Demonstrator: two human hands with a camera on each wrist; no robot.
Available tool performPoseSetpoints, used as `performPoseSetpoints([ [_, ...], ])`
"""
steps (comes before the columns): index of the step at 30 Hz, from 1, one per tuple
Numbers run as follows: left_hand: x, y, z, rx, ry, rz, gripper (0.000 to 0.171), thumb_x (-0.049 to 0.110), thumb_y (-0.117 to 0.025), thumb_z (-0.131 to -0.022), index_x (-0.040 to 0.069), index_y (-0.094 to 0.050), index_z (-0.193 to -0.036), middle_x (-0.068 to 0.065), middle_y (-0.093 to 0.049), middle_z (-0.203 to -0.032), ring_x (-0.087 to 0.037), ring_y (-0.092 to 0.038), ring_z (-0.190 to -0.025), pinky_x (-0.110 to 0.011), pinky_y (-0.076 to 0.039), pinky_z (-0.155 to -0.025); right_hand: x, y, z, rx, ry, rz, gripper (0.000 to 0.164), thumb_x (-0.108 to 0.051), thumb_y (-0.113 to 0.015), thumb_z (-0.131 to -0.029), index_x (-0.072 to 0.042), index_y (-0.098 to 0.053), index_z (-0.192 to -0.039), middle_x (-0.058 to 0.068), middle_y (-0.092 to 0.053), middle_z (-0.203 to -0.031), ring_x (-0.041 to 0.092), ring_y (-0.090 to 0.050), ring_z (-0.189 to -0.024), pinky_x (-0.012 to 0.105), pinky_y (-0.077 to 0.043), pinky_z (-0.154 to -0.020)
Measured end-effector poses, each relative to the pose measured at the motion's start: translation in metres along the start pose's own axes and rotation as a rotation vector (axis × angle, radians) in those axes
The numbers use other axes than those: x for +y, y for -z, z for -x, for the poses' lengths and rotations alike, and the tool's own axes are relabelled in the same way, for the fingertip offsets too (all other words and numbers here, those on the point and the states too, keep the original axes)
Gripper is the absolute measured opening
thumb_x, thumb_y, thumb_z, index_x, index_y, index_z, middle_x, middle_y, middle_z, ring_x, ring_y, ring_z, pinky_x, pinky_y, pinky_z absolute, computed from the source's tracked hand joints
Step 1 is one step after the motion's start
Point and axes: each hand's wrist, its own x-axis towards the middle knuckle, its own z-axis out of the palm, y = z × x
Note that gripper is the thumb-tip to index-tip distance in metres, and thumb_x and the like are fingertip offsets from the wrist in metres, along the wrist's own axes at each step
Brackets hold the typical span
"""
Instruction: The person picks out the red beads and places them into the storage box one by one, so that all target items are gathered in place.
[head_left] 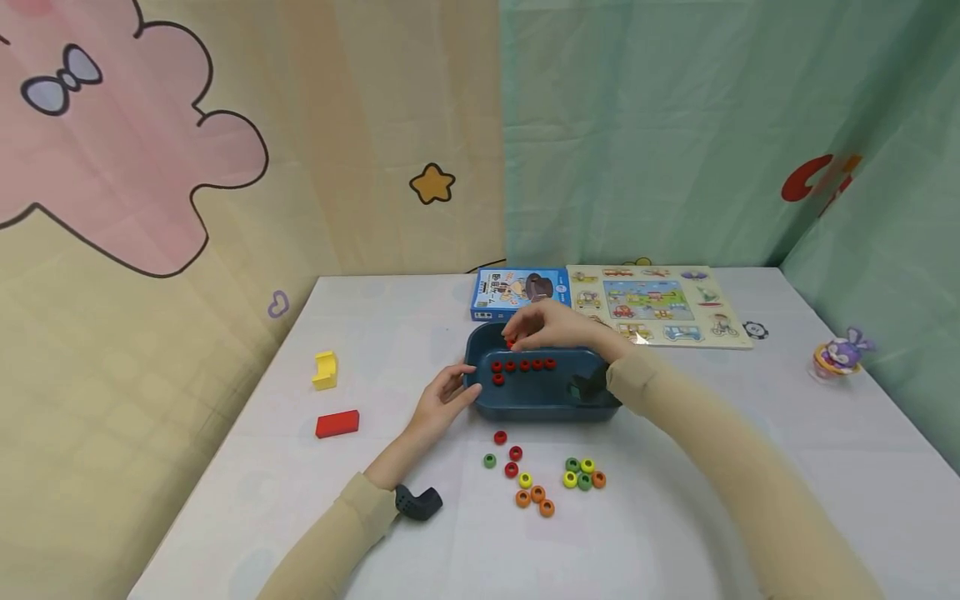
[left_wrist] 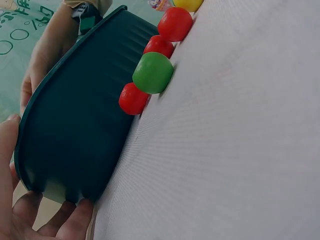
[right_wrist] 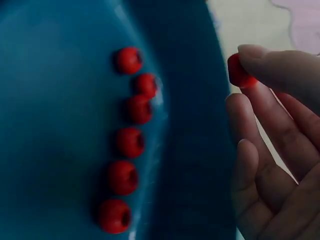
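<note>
A dark blue tray (head_left: 540,400) sits mid-table with several red beads (head_left: 523,365) lined up inside it. My right hand (head_left: 519,337) hovers over the tray's far left part and pinches one red bead (right_wrist: 239,73) between thumb and fingertip (right_wrist: 260,57), just beside the row of beads (right_wrist: 131,142). My left hand (head_left: 456,388) holds the tray's left end; its thumb lies at the rim and its fingers (left_wrist: 55,220) at the base of the tray wall (left_wrist: 75,125). Loose red (left_wrist: 133,99) and green (left_wrist: 153,73) beads lie on the table close to the tray.
Red, green, yellow and orange beads (head_left: 543,479) are scattered in front of the tray. A yellow block (head_left: 326,370) and a red block (head_left: 337,423) lie to the left. A blue box (head_left: 517,292) and a puzzle board (head_left: 660,304) lie behind, with a purple toy (head_left: 840,354) at the far right.
</note>
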Motion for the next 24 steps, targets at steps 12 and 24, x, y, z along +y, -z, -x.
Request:
performPoseSetpoints([
  [12,-0.02,0.0,-0.004,0.035,-0.029,-0.019,0.04,0.032,-0.063,-0.083,0.015,-0.052,-0.117,-0.007,-0.036,-0.137,-0.023,-0.039,-0.122,-0.031,-0.041,-0.092,0.045,-0.029,-0.025,-0.153,-0.09,0.15,0.02,-0.012,-0.072,-0.075,-0.01,-0.066,-0.094,-0.004,-0.064,-0.086,0.012,-0.059,-0.076,0.024,-0.051,-0.069],
  [24,-0.021,0.001,-0.006,0.025,-0.023,0.001,0.041,0.03,-0.063,-0.083,0.012,-0.052,-0.118,-0.006,-0.035,-0.138,-0.022,-0.04,-0.121,-0.03,-0.041,-0.093,0.044,-0.032,-0.025,-0.173,-0.094,0.236,0.017,-0.01,-0.072,-0.075,-0.013,-0.068,-0.092,-0.006,-0.066,-0.085,0.009,-0.059,-0.074,0.022,-0.051,-0.07],
])
